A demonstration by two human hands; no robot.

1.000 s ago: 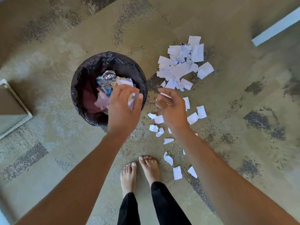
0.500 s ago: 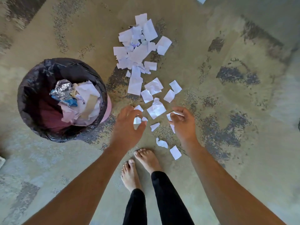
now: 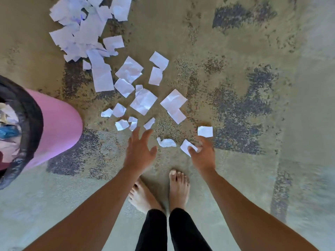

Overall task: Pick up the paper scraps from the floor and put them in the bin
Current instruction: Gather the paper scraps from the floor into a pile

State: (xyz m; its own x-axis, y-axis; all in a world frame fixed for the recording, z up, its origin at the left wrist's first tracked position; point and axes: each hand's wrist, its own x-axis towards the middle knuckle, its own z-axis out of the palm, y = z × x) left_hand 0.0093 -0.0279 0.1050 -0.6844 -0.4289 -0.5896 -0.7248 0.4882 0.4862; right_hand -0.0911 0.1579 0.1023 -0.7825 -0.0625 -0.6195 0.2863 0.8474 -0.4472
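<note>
Carpet (image 3: pixel 235 42) holds many paper scraps (image 3: pixel 143 102), bin (image 3: pixel 58 124) part-filled; my left hand (image 3: pixel 139 151) spread empty, right hand (image 3: pixel 203 153) pinching one scrap (image 3: pixel 185 146).

Just one head cam, pointing pretty much straight down.
It sits close above the carpet (image 3: pixel 235 42), with the person's own feet (image 3: pixel 178 189) at bottom center.

Bin (image 3: pixel 54 127) cropped by left edge, contents mostly out of frame. Paper pile (image 3: pixel 87 28) cut off at top. Scrap (image 3: pixel 187 148) partly covered by right hand (image 3: pixel 204 154) fingers; grip unclear. Right floor edge blurred.
</note>
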